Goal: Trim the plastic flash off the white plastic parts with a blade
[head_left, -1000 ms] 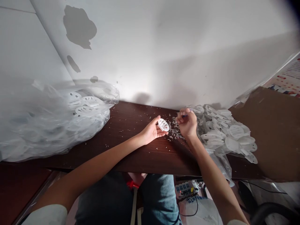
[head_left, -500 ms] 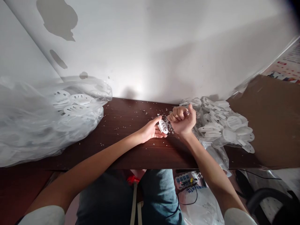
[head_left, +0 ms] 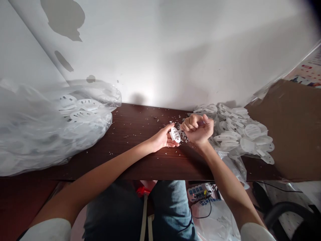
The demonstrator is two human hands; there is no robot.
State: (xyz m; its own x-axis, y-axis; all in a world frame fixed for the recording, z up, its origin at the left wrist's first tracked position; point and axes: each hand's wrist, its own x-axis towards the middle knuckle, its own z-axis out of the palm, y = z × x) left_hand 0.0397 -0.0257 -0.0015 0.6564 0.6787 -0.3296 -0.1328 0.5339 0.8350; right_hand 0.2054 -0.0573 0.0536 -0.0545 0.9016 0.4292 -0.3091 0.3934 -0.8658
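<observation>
My left hand (head_left: 162, 138) is closed on the edge of a small white oval plastic piece with slots (head_left: 175, 134), thumb above and fingers beneath. The slotted face is turned toward my other hand. Just right of it is my right hand (head_left: 198, 129), its fingers curled in toward the palm and the thumb raised beside them. What these curled fingers hold, if anything, is hidden. Small white plastic scraps (head_left: 184, 136) lie on the dark wooden table (head_left: 140, 160) beneath and between both hands.
A clear plastic bag (head_left: 50, 140) full of similar white pieces stands at left. Right of my hands is a pile of white pieces (head_left: 247, 134), beside a brown cardboard sheet (head_left: 296, 134). A white wall rises behind. Below the table edge is a power strip (head_left: 198, 192) with cables.
My right hand has shifted slightly right, and its thumb has moved away from the curled fingers. My left hand keeps the white piece almost in place. The view has shifted slightly.
</observation>
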